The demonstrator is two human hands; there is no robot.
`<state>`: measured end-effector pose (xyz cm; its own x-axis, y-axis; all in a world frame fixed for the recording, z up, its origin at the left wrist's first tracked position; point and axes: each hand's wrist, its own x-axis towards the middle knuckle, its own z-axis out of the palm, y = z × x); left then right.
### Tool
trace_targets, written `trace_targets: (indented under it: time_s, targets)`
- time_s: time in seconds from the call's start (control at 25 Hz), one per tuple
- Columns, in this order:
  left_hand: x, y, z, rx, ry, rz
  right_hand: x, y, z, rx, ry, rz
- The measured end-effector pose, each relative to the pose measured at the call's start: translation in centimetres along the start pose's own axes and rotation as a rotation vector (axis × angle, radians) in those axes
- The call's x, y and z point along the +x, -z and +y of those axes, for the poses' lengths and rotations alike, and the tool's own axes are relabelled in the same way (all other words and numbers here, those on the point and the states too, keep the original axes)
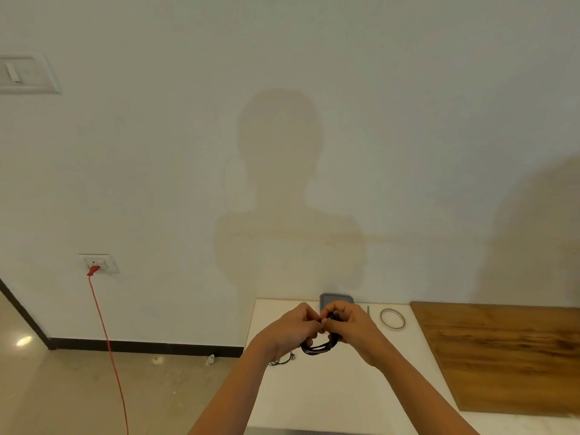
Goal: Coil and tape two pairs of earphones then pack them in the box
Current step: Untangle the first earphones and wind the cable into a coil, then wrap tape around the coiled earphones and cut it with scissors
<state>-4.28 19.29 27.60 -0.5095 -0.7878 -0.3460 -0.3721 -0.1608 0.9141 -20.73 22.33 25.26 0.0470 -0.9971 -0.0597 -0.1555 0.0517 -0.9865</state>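
**Pinch the coil across all its turns**

You hold the coiled earphones [317, 348] just above the counter [314, 400], towards its far edge, between both hands. The cable looks thin, light and floppy. The loops will likely spring apart the moment the pinch slackens, so grip the bundle across all its turns at one spot, not by a single strand. Avoid tugging the earbuds or the plug.

Your left hand [292, 329] is curled, and its fingertips pinch the top of the coil where it meets your right hand [353, 328]. The fingers of your right hand wrap around the coil's right side, and the lower loops hang free beneath both hands. Your fingers hide the top of the bundle, so it cannot be told whether any tape is on it yet.

The tape roll [392, 320] lies flat to the right near the far edge, apart from your hands. The grey box [337, 297] sits at the far edge, just behind your knuckles. The second pair of earphones [281, 361] lies loose on the counter near its left edge, below your left wrist.
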Motion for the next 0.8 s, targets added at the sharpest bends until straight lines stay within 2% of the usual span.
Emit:
trace_targets:
  time_s: [0.12,0.24,0.36,0.52,0.64,0.8]
  targets:
    - [0.1,-0.6,-0.6,0.202,-0.037,0.077,0.0,-0.2,0.2,-0.038,0.047,0.036]
    - [0.1,-0.9,-0.6,0.278,0.020,0.001,-0.5,-0.4,0.8,-0.113,0.129,0.021]
    - [0.1,-1.2,-0.6,0.031,0.086,-0.101,-0.8,-0.4,1.8,-0.092,0.148,0.020]
    - [1.3,-2.5,-1.8,-0.390,0.132,-0.035,0.0,0.3,3.6,0.083,0.098,-0.007]
    - [3.1,-4.0,-2.8,-0.427,0.161,0.066,0.9,0.8,5.7,0.237,-0.001,-0.009]
    - [7.1,-5.7,-4.8,-0.289,0.230,0.256,3.2,1.7,9.0,0.262,-0.114,0.033]
